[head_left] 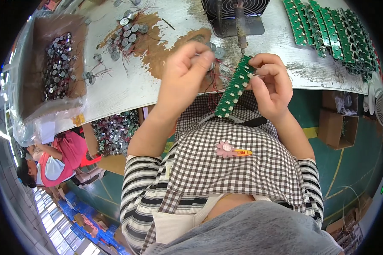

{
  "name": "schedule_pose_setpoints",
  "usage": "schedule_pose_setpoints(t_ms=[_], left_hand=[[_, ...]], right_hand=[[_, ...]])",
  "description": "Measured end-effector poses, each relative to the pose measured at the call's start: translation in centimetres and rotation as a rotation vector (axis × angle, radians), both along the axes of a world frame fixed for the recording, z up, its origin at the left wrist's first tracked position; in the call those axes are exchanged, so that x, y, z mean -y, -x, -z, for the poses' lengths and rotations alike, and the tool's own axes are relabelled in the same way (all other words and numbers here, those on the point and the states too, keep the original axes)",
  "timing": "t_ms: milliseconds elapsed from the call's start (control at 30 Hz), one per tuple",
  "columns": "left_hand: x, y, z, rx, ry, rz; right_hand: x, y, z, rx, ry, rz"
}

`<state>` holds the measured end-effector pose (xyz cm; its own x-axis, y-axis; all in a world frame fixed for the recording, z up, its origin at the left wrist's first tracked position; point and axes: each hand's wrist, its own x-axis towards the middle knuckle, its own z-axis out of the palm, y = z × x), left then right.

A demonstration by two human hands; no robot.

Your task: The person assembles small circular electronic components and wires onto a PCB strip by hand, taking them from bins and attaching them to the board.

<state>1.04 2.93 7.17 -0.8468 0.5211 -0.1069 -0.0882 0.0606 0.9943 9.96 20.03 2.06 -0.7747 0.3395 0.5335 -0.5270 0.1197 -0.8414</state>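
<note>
My right hand grips the upper end of a green circuit board strip, which slants down toward my apron and carries a row of small white parts. A thin pale wire shows by those fingers. Just above the strip's top end is the tip of a soldering iron, pointing down. To the left, my left hand is closed, thumb pressed to the forefinger; what it pinches is hidden and slightly blurred. Thin red wires run between that hand and the strip. Small round metal motors lie just beyond the fingertips.
A black fan stands behind the iron. Several green board strips lie at the far right. Wired motors are heaped left of centre; a plastic-lined box holds more. Another person sits at lower left. Cardboard boxes stand right.
</note>
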Motion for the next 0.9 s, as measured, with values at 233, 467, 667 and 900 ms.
schedule_pose_setpoints(t_ms=[233, 467, 667, 900], left_hand=[[-1.7, -1.2, 1.1, -0.147, 0.054, 0.048], [-2.9, -0.8, 0.5, -0.069, 0.009, 0.047], [-3.1, -0.7, 0.3, -0.036, 0.037, 0.003], [-3.2, -0.8, 0.1, -0.065, 0.041, -0.012]], right_hand=[[-0.1, 0.2, -0.3, 0.027, -0.192, 0.089], [-0.5, 0.4, -1.0, 0.001, -0.230, 0.112], [-0.7, 0.8, -1.2, 0.000, -0.292, 0.153], [-0.7, 1.2, -1.7, -0.035, -0.336, 0.165]])
